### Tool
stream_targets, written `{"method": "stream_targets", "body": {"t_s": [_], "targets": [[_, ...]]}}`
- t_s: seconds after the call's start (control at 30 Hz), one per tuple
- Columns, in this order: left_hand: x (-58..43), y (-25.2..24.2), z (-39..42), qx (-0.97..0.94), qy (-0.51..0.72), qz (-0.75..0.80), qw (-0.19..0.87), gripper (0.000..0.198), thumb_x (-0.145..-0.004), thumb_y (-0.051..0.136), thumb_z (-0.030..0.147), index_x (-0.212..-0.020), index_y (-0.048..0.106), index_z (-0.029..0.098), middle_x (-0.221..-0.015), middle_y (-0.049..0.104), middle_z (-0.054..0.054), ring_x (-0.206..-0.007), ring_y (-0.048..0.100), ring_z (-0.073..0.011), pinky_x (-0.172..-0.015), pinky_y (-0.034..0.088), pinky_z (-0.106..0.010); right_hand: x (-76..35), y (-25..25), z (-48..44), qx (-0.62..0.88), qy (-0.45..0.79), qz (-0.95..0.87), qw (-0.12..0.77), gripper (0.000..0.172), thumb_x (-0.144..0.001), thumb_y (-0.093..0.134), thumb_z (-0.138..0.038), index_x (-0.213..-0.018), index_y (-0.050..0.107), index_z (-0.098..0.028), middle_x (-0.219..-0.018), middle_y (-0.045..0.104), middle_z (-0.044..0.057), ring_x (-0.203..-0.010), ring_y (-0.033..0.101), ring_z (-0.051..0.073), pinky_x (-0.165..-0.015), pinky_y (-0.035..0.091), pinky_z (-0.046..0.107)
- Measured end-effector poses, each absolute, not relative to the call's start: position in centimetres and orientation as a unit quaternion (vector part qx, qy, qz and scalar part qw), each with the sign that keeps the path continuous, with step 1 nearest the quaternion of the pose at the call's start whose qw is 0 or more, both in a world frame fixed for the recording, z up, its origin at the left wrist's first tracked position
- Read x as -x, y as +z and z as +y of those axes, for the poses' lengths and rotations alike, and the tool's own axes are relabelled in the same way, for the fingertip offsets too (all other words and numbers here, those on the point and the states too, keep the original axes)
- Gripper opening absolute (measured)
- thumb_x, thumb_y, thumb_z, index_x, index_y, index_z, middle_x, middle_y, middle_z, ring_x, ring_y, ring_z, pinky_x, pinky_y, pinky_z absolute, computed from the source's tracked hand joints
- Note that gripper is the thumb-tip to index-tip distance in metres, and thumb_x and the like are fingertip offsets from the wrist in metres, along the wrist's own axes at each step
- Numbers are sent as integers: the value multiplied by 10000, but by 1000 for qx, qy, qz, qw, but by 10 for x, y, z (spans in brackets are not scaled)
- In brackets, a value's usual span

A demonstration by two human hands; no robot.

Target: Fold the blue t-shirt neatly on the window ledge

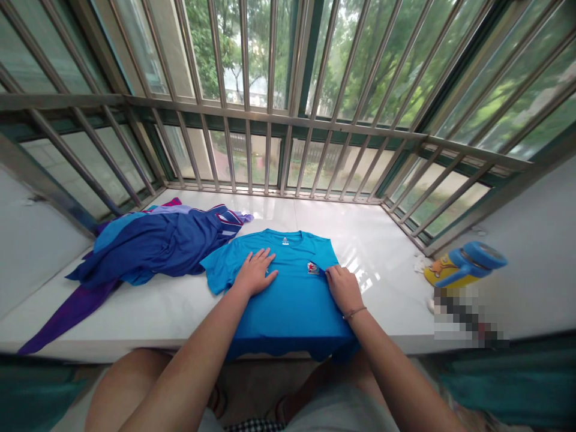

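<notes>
**White ledge bears a blue T-shirt, its lower part in shade**

The shirt lies in front of the person, neck toward the barred window, its lower part hanging over the ledge's front edge; whether the hem itself shows, I cannot tell. The left hand rests palm down on the chest, fingers slightly spread, thumb apart. The right hand, with a bracelet at its wrist, curls its fingers and pinches cloth at the opposite side, where the sleeve seems folded inward; its thumb is hidden. Beside those fingertips sits a badge with a red mark, its details too small to read, like the neck label.

At left, clothes heap in overlapping blue and purple layers, so single garments are hard to separate. At right stands a tilted-looking blue-and-yellow bottle; pixelation masks an object just beside it.
</notes>
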State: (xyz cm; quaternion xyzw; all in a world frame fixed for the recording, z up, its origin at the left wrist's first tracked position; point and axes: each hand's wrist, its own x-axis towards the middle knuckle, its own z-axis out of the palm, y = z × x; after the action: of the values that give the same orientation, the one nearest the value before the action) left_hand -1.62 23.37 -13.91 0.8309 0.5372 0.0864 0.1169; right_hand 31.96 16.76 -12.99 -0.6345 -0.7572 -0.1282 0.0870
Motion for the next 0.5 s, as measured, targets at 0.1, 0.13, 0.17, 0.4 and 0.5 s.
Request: {"method": "stream_targets", "body": {"t_s": [0.1, 0.13, 0.17, 0.4, 0.5], "targets": [[17, -140, 234, -830, 89, 538, 116, 680, -1060, 466, 616, -1676, 462, 328, -1807, 321, -42, -1681, 278, -298, -1382, 159, -570, -325, -131, 163, 597, -117, -786, 111, 330, -1157, 443, -323, -1073, 741, -210, -1082, 758, 109, -983, 672, 255, -860, 473, 354], [17, -140, 234, -830, 90, 538, 115, 679, -1060, 465, 619, -1676, 461, 332, -1807, 322, -41, -1681, 280, -297, -1382, 158, -567, -327, -132, 162, 584, -107, -797, 113, 324, -1153, 456, -341, -1091, 747, -210, -1116, 763, 112, -1003, 681, 258, -886, 491, 363], [17, -141, 234, -830, 91, 538, 114, 679, -1061, 462, 621, -1676, 460, 333, -1808, 323, -41, -1680, 281, -296, -1381, 157, -564, -329, -132, 162, 574, -96, -805, 115, 320, -1147, 474, -366, -1122, 752, -209, -1166, 766, 118, -1041, 690, 264, -924, 508, 376], [17, -142, 233, -832, 100, 533, 116, 674, -1061, 472, 606, -1671, 473, 321, -1803, 329, -55, -1678, 287, -298, -1378, 166, -574, -338, -137, 159, 630, -62, -763, 130, 564, -1150, 369, -467, -1516, 632, -127, -1562, 626, 190, -1486, 542, 314, -1273, 388, 479], [16, -141, 233, -831, 104, 534, 119, 671, -1059, 479, 599, -1668, 478, 317, -1799, 338, -60, -1678, 289, -302, -1376, 170, -581, -332, -141, 158, 642, -26, -764, 61, 701, -1141, 342, -547, -1666, 458, -98, -1747, 402, 188, -1637, 348, 332, -1329, 294, 536]]}}
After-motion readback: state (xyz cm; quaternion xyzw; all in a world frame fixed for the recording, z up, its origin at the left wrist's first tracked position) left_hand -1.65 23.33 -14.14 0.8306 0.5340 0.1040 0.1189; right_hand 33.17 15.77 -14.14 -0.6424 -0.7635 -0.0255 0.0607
